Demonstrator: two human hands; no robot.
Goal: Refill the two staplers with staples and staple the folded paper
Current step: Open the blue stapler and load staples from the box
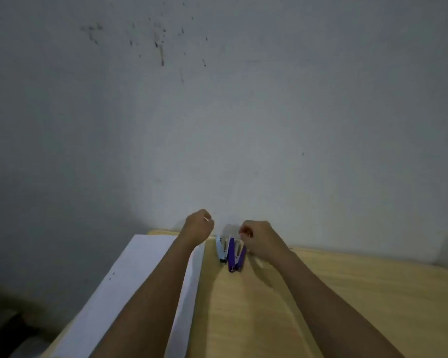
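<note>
Two staplers lie side by side near the table's far edge, a pale blue stapler (221, 249) and a purple stapler (234, 255) that looks hinged open in two arms. My left hand (198, 225) hovers just left of them, curled into a fist, with a small bright sliver that looks like a staple strip (207, 219) pinched at its fingertips. My right hand (257, 240) rests against the purple stapler's right arm with its fingers curled at the far end. The white folded paper (130, 288) lies on the left, partly under my left forearm.
The wooden table (347, 293) ends at a plain grey wall (243, 125) just behind the staplers. The paper overhangs the table's left edge, and dark floor shows at the lower left.
</note>
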